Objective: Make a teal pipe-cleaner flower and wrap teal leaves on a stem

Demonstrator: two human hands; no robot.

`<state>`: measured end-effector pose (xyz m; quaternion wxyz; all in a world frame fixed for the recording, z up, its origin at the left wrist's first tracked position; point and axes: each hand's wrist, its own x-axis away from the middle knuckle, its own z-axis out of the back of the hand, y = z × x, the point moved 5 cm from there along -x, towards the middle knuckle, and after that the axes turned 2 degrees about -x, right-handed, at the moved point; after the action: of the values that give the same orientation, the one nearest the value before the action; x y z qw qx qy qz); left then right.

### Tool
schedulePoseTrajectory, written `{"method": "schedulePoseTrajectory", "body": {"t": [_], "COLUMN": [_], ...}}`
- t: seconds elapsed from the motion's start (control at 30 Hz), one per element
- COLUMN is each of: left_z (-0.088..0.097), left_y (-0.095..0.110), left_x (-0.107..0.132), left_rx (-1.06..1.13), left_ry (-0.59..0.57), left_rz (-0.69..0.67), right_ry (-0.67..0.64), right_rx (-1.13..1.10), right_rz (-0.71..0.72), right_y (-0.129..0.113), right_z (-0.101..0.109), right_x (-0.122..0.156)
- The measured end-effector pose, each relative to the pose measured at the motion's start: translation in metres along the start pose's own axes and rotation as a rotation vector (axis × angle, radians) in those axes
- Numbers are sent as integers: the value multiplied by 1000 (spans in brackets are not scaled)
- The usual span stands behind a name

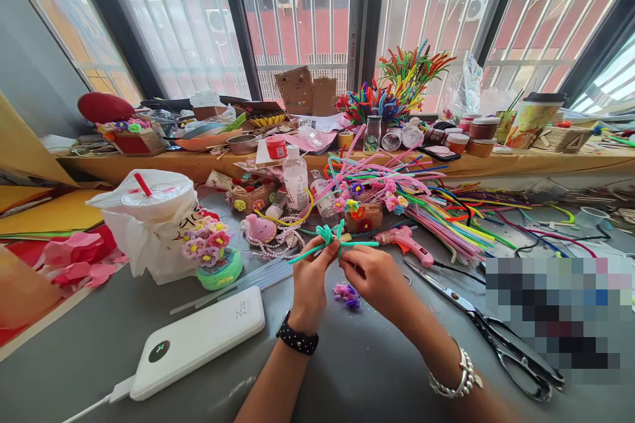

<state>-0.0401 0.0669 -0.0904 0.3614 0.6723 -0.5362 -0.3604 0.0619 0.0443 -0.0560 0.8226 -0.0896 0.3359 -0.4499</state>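
A teal pipe cleaner (329,234), bent into loops with straight ends sticking out left and right, is held up between my two hands over the middle of the table. My left hand (311,271) pinches it from below the loops. The fingers of my right hand (367,269) close on the strand at its right side. Under them on the grey tabletop lies a small purple and pink cluster (347,295). Just beyond my right hand is a pink glue gun (407,244), and large black-handled scissors (483,324) lie to its right.
A white power bank (201,344) with a cable lies at left, near a bagged drink cup (153,211) and a potted flower craft (218,258). Bundled pipe cleaners (446,225) and a clear bottle (296,178) stand behind. Jars and crafts crowd the wooden ledge (223,164).
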Motion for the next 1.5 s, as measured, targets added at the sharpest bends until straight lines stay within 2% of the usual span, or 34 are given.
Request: {"method": "schedulePoseTrajectory", "body": {"t": [0.13,0.37,0.53,0.7,0.77,0.87,0.97,1.07,1.2,1.3,1.5], "left_z": [0,-4,-10,-13,-11,-6,-5,-7,-8,-10,-11], "left_y": [8,9,8,5,6,7,7,6,3,2,3], "left_x": [-1,-2,1,4,3,0,-1,0,0,1,3], "left_rx": [-225,-262,-276,-277,-269,-239,-220,-251,-285,-295,-286], "left_ry": [-42,-189,-289,-390,-349,-236,-197,-210,-229,-251,-229], "left_rz": [-104,18,88,163,168,139,113,75,71,72,53], "right_ry": [23,140,107,64,95,119,-23,-120,-9,64,54], "right_rx": [36,-38,-141,-270,-332,-535,-662,-561,-428,-484,-575], "right_rz": [-8,7,-21,3,-25,-163,-236,-163,-130,-189,-268], "right_y": [-4,7,23,28,30,42,51,48,41,41,45], "right_z": [13,32,40,38,36,31,24,24,28,29,24], "right_x": [2,-1,-4,-7,-7,-6,-5,-5,-6,-6,-4]}}
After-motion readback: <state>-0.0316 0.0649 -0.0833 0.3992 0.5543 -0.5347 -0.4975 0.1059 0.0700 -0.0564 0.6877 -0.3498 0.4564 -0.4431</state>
